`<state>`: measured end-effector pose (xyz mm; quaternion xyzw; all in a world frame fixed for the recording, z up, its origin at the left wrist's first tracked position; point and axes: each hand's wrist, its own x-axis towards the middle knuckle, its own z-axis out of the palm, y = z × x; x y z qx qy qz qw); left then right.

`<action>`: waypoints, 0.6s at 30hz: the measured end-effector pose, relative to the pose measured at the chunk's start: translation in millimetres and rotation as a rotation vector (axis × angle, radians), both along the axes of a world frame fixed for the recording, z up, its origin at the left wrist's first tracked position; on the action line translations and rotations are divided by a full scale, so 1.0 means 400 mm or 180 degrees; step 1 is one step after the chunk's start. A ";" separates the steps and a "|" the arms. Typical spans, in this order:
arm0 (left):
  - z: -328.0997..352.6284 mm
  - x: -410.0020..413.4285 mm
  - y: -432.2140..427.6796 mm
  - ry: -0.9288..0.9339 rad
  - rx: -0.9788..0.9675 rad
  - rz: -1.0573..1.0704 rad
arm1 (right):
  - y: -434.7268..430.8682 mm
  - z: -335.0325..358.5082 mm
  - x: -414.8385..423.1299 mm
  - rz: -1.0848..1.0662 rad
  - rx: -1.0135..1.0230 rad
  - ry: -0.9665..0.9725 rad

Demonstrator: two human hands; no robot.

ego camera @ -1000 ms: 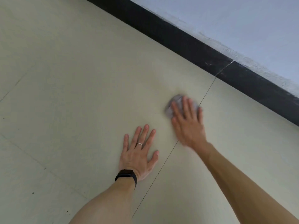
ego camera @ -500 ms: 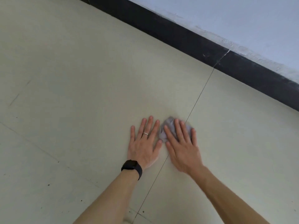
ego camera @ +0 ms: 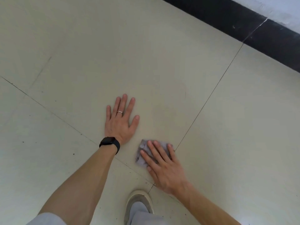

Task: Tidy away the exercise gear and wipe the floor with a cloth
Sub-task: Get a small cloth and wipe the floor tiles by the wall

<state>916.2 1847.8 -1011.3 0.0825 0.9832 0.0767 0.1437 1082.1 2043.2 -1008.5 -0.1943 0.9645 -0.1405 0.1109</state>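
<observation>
Cloth (ego camera: 143, 152) lay bunched on the floor (ego camera: 162, 70) under my right hand (ego camera: 164, 169), fingers spread flat over it beside a tile seam. My left hand (ego camera: 120, 122) lay open, holding nothing. Bare tile stretched to the black skirting (ego camera: 243, 25).

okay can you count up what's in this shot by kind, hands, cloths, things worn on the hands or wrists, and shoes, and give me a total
Hands: 2, the left hand flat on the floor, the right hand pressing the cloth
Cloths: 1, the grey cloth
Worn items: 2, a black watch and a ring, both on the left arm
Shoes: 1, a pale shoe
Total: 6
</observation>
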 end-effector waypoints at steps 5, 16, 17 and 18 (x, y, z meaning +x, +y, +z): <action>-0.004 0.000 0.001 0.0055 0.0064 0.0022 | 0.104 -0.026 -0.102 0.0306 0.0175 0.0230; -0.007 -0.005 0.000 0.0060 0.0011 0.0027 | 0.014 -0.013 0.021 0.0713 0.0020 0.0106; -0.009 -0.004 -0.001 0.0065 0.0008 0.0017 | 0.031 -0.015 0.011 0.0972 0.0002 0.0140; -0.010 -0.003 -0.001 0.0073 0.0005 0.0018 | 0.052 -0.020 -0.017 0.0996 0.0020 0.0187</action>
